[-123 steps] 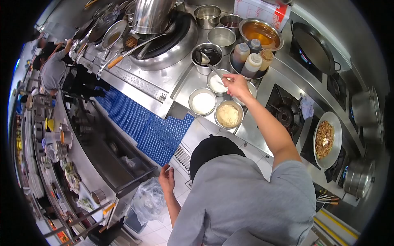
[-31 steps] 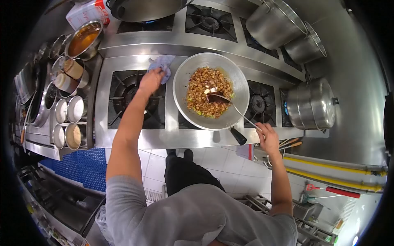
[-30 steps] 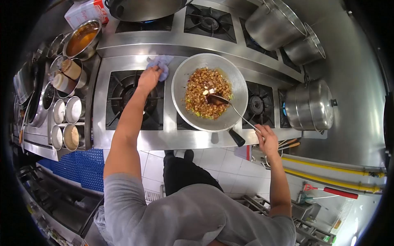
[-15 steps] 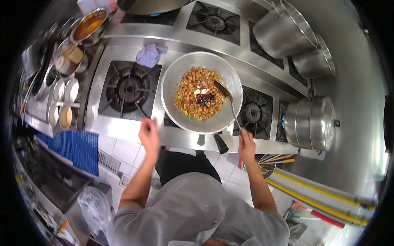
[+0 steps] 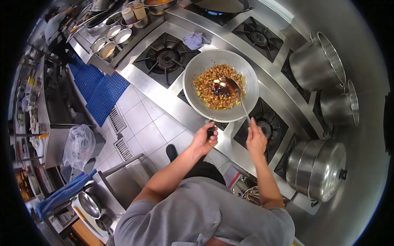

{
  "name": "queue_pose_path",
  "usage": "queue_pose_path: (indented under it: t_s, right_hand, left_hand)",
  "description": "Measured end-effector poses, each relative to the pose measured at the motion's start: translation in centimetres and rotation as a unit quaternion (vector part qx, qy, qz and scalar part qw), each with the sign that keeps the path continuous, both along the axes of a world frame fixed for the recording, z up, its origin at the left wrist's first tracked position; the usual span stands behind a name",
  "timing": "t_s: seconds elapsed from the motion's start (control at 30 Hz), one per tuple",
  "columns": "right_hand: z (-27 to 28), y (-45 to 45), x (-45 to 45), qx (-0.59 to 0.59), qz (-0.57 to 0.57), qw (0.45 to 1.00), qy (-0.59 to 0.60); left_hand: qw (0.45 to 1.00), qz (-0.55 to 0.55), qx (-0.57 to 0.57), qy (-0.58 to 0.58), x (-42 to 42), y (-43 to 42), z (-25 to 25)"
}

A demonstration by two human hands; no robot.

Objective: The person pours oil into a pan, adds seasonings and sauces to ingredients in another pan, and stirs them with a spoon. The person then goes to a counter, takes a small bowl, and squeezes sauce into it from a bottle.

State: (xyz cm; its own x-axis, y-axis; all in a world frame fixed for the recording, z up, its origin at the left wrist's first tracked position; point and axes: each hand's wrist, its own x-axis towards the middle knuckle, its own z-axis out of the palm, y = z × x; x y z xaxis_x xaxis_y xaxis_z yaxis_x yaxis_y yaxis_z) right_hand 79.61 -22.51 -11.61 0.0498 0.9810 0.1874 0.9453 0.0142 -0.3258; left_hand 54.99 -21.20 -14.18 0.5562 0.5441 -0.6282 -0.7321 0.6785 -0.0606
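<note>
A wide metal wok [image 5: 250, 74] stands on the front range. In it lies a heap of browned diced food [image 5: 207, 80] with green bits, topped by dark sauce [image 5: 221, 90] and a few pale pieces. My left hand [image 5: 202, 140] is closed around the wok's black handle [image 5: 211, 132] at the near rim. With my right hand [image 5: 256, 138] I grip the end of a long-handled metal spoon [image 5: 243, 104]. Its bowl rests in the food on the right side, beside the dark sauce.
An open burner [image 5: 166, 58] is left of the wok, with a purple cloth [image 5: 196, 40] behind it. Tall pots [image 5: 310, 65] and a lidded pot [image 5: 314, 166] stand at right. Seasoning bowls [image 5: 107, 50] line the left counter. Another person [image 5: 55, 28] is far left.
My left hand has gone from beside the wok, over the stove's front edge, to its handle. The view has turned. My right hand still holds the spoon in the food.
</note>
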Motion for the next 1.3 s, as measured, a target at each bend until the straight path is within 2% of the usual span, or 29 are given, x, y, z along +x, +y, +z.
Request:
queue_pose_path:
  t_s: [0.07,0.13,0.17,0.3,0.37,0.4,0.47,0.6,0.67,0.7,0.73,0.77,0.8,0.87,0.93,1.0,1.07,1.13,1.2,1.27,1.3]
  right_hand:
    - [2.0,2.4,2.5,-0.012,0.013,0.999,-0.045]
    - [4.1,5.5,4.3,-0.027,0.029,0.994,-0.101]
    - [3.9,6.9,5.3,0.002,0.046,0.989,-0.144]
    - [2.9,11.9,6.1,-0.080,0.065,0.978,-0.179]
    - [0.9,13.6,5.6,-0.170,0.121,0.977,-0.035]
    - [1.1,14.0,5.0,-0.166,0.125,0.977,-0.040]
    - [1.4,13.9,3.2,-0.272,0.136,0.949,0.085]
    - [4.4,10.7,0.6,-0.243,0.120,0.960,0.065]
    - [6.8,8.0,-0.5,-0.187,0.103,0.977,0.018]
    - [8.4,6.6,-1.4,-0.195,0.094,0.976,0.013]
    - [10.2,5.7,-3.0,-0.156,0.101,0.980,-0.070]
    - [11.1,4.6,-4.0,-0.117,0.111,0.975,-0.152]
    - [11.5,3.5,-4.4,-0.125,0.107,0.974,-0.155]
    - [12.8,3.0,-4.9,-0.094,0.103,0.970,-0.198]
    - [12.8,3.1,-4.8,-0.088,0.094,0.965,-0.228]
    - [10.7,3.6,-3.6,-0.070,0.040,0.961,-0.264]
    - [8.7,4.6,-2.0,-0.056,0.016,0.958,-0.282]
    - [7.0,4.9,-1.3,-0.075,-0.023,0.957,-0.279]
    - [5.8,4.4,-1.4,-0.133,-0.041,0.977,-0.160]
    - [1.6,4.3,-1.3,-0.177,-0.039,0.983,0.021]
    - [0.7,4.4,-2.3,-0.194,-0.044,0.979,0.052]
  left_hand:
    - [0.999,-0.030,-0.024,0.038,-1.4,-0.5,1.0]
    - [0.998,-0.048,-0.036,0.027,-3.2,-0.6,1.5]
    - [0.997,-0.059,-0.029,0.027,-4.0,-0.6,1.5]
    - [0.997,-0.060,-0.022,0.036,-5.7,-0.5,2.2]
    - [0.996,-0.085,-0.016,0.032,-6.3,0.0,2.0]
    - [0.996,-0.081,-0.011,0.028,-6.8,0.6,2.0]
    - [0.992,-0.121,-0.028,0.007,-7.4,1.4,2.0]
    - [0.986,-0.164,-0.010,0.013,-8.6,2.0,3.9]
    - [0.978,-0.205,0.013,0.039,-8.6,1.7,4.7]
    - [0.977,-0.202,0.004,0.067,-7.7,2.3,5.1]
    - [0.976,-0.215,-0.021,0.009,-7.4,3.5,3.9]
    - [0.980,-0.198,-0.020,0.009,-7.0,4.6,3.8]
    - [0.983,-0.180,-0.020,0.009,-6.7,4.9,3.7]
    - [0.972,-0.230,0.042,-0.008,-6.5,3.0,0.0]
    - [0.968,-0.205,0.080,0.123,-6.3,0.2,3.3]
    - [0.976,-0.190,0.055,0.089,-7.1,0.5,2.0]
    - [0.975,-0.186,0.075,0.095,-7.7,0.2,1.8]
    - [0.978,-0.175,0.058,0.099,-8.4,0.2,2.8]
    - [0.985,-0.148,0.036,0.079,-8.4,0.4,3.2]
    - [0.993,0.048,-0.090,0.055,-7.4,0.7,4.4]
    - [0.997,0.046,-0.053,-0.040,-7.8,1.1,2.3]
